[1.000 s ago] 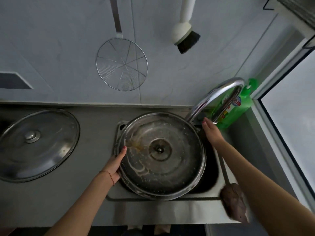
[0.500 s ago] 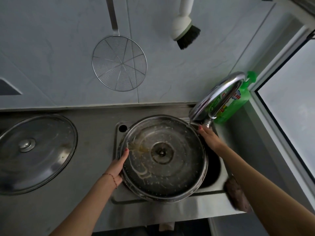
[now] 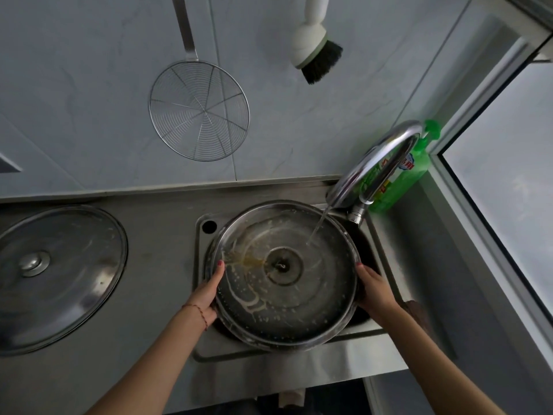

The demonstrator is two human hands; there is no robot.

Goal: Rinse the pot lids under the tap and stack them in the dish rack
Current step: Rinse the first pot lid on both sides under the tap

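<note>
**Inspector:** State what was observed at the sink (image 3: 371, 330).

**Assistant:** A large steel pot lid (image 3: 284, 310) was held over the basin, inverted, its inner face up and streaked with pale residue and an orange-brown smear on its left side. The left hand (image 3: 206, 292) gripped the left rim, thumb laid over the edge. The right hand (image 3: 375, 292) gripped the right rim, fingers closed around it.

**Inspector:** Was water running?

**Assistant:** It was. A thin stream fell from the curved chrome tap (image 3: 374, 166) and struck the lid's upper right portion.

**Inspector:** Any other lid?

**Assistant:** A second lid (image 3: 57, 277) lay knob-up on the steel counter (image 3: 161, 244), well apart to the left, also marked with residue.

**Inspector:** Surroundings?

**Assistant:** A green detergent bottle (image 3: 410, 175) stood behind the tap. A wire skimmer (image 3: 199, 110) and a white-handled brush (image 3: 317, 52) hung on the tiled wall. A dark object lay on the sink's right edge beside the right forearm; I could not identify it.
</note>
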